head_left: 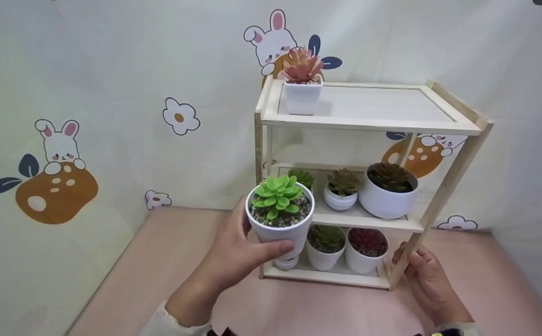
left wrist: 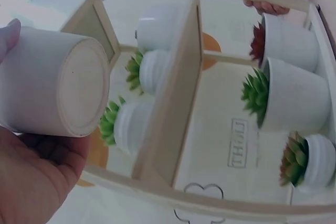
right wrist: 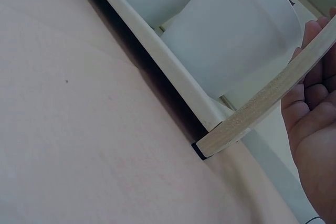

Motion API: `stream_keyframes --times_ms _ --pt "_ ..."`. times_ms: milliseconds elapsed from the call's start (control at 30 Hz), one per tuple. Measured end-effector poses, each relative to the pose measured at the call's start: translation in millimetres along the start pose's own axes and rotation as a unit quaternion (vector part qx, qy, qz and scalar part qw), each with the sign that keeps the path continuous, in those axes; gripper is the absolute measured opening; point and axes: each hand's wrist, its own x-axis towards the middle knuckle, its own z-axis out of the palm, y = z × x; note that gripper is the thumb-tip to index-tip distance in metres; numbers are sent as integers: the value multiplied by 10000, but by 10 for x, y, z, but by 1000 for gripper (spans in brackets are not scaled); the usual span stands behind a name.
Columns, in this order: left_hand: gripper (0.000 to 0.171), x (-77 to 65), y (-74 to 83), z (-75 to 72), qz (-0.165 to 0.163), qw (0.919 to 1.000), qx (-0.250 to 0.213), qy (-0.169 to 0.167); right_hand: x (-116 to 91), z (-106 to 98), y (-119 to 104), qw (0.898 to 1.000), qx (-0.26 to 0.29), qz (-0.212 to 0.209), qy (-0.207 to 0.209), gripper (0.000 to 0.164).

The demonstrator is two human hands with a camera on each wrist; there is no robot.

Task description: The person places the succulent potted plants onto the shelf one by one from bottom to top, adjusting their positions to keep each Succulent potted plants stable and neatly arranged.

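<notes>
My left hand (head_left: 233, 249) grips a tall white pot (head_left: 275, 235) with a bright green succulent (head_left: 278, 196) in pebbles, held in front of the wooden shelf rack (head_left: 373, 126). In the left wrist view the pot's round base (left wrist: 84, 87) faces the camera. Low on the rack, my right hand (head_left: 429, 280) holds the right front post (head_left: 439, 210), fingertips showing on its far side. A pink succulent in a square white pot (head_left: 302, 98) stands on the top shelf, at its left.
On the middle shelf are a large white pot (head_left: 387, 203), a small ridged pot (head_left: 340, 201) and a partly hidden green succulent (head_left: 302, 177). Below stand a red succulent's pot (head_left: 364, 261), a green one's pot (head_left: 325, 259) and a small pot (head_left: 286, 263). A printed curtain (head_left: 112, 70) hangs behind.
</notes>
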Motion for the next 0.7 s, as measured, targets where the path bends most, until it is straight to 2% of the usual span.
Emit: stream_keyframes --times_ms 100,267,567,700 --pt "96 61 140 46 -18 9999 -87 -101 -15 -18 4 9997 151 -10 -212 20" --pt "97 152 373 108 -77 9999 18 -108 -20 -30 18 9982 305 -13 -509 21" --pt "101 281 717 216 -52 9995 308 93 -8 -7 27 9999 81 -28 -95 17" --pt "99 361 817 279 136 9998 129 106 16 14 -6 9997 -99 106 190 16"
